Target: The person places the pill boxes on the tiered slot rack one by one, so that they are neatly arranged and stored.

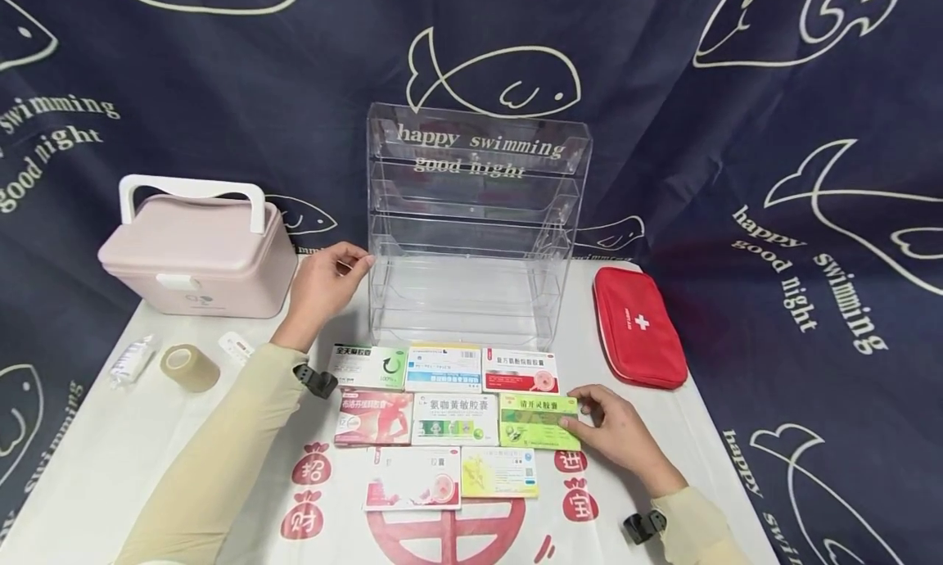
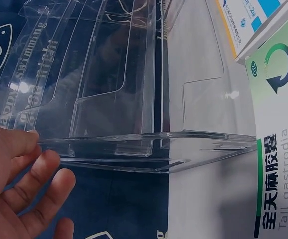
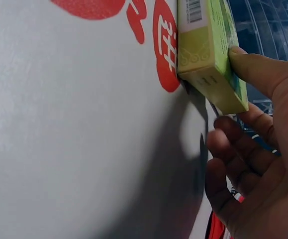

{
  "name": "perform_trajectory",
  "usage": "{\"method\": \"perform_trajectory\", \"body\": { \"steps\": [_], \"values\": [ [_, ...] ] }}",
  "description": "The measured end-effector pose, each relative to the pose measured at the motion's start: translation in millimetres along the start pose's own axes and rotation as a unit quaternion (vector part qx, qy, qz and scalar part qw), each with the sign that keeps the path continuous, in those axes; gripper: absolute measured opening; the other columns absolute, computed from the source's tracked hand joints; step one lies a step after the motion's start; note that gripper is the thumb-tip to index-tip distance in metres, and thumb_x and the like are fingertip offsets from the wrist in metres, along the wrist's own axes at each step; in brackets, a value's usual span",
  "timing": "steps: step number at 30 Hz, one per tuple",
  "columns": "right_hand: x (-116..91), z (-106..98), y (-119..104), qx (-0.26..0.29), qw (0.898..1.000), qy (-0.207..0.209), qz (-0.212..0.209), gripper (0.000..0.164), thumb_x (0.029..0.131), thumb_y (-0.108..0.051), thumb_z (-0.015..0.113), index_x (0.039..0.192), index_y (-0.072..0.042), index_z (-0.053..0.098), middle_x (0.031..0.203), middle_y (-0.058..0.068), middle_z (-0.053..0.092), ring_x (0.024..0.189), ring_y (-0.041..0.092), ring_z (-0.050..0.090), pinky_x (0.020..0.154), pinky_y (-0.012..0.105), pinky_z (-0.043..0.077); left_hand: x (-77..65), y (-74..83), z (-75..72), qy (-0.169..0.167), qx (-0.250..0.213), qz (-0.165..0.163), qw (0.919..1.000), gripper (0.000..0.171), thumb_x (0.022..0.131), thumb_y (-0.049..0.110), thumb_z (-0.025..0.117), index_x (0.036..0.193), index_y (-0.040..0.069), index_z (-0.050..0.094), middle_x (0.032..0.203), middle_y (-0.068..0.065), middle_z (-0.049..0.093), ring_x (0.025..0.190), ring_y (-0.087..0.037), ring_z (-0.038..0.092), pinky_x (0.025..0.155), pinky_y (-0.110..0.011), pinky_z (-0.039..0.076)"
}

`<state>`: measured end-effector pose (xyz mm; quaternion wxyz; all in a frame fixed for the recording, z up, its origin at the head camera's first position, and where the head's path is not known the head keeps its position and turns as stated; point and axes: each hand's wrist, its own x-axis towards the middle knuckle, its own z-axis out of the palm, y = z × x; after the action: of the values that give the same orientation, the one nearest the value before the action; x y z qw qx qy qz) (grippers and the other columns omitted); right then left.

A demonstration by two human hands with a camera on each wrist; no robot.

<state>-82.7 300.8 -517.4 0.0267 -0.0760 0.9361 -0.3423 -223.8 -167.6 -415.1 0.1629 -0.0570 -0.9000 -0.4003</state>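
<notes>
In the head view, my right hand (image 1: 622,434) pinches the right end of a green medicine box (image 1: 536,424). The right wrist view shows the thumb (image 3: 263,69) on the box's printed face and a finger at its far edge. My left hand (image 1: 327,282) is at the left side of a clear acrylic display rack (image 1: 467,295), fingers relaxed, thumb and fingertips right at its edge. Below the rack lie several more medicine boxes in rows, among them a green-and-white box (image 1: 372,368), a pink box (image 1: 373,419) and a yellow-and-white box (image 1: 501,472).
A pink lidded case (image 1: 202,250) with a white handle stands at the left. In front of it lie a tape roll (image 1: 190,367), a small white packet (image 1: 134,360) and a white test strip (image 1: 236,346). To the right is a red first-aid pouch (image 1: 639,327). A dark curtain hangs behind.
</notes>
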Motion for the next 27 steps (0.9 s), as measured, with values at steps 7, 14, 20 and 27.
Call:
{"method": "perform_trajectory", "body": {
  "steps": [7, 14, 20, 27],
  "values": [
    [-1, 1, 3, 0.029, 0.999, 0.008, 0.01, 0.036, 0.081, -0.026, 0.089, 0.11, -0.018, 0.068, 0.085, -0.003, 0.061, 0.071, 0.016, 0.053, 0.062, 0.027, 0.043, -1.0, -1.8, 2.4, -0.003, -0.003, 0.004, 1.0, 0.022, 0.099, 0.033, 0.069, 0.101, 0.011, 0.074, 0.09, -0.006, 0.072, 0.082, -0.025, 0.066, 0.072, -0.041, 0.046],
    [2, 0, 1, 0.138, 0.99, 0.028, -0.013, 0.038, 0.082, -0.007, 0.086, 0.113, -0.009, 0.063, 0.092, 0.006, 0.063, 0.08, 0.018, 0.06, 0.07, 0.026, 0.052, -1.4, -0.1, 1.4, 0.007, -0.003, 0.0, 1.0, 0.022, 0.098, 0.032, 0.069, 0.1, 0.011, 0.074, 0.089, -0.006, 0.072, 0.082, -0.025, 0.065, 0.072, -0.04, 0.046],
    [6, 3, 5, 0.161, 0.981, 0.071, -0.084, 0.041, 0.078, 0.008, 0.084, 0.112, -0.003, 0.064, 0.106, 0.012, 0.061, 0.081, 0.02, 0.061, 0.07, 0.026, 0.054, -1.0, 1.8, 2.3, 0.01, -0.012, -0.004, 0.9999, 0.022, 0.098, 0.031, 0.069, 0.099, 0.009, 0.073, 0.088, -0.006, 0.071, 0.081, -0.024, 0.065, 0.073, -0.037, 0.046],
    [2, -2, -12, 0.166, 0.976, 0.086, -0.11, 0.039, 0.075, 0.016, 0.082, 0.105, -0.001, 0.064, 0.101, 0.011, 0.058, 0.079, 0.016, 0.059, 0.067, 0.026, 0.053, 0.4, 3.1, 3.8, 0.013, -0.024, -0.007, 0.9996, 0.016, 0.097, 0.024, 0.07, 0.098, 0.008, 0.072, 0.086, -0.007, 0.07, 0.079, -0.024, 0.064, 0.073, -0.036, 0.045]
  ]
}}
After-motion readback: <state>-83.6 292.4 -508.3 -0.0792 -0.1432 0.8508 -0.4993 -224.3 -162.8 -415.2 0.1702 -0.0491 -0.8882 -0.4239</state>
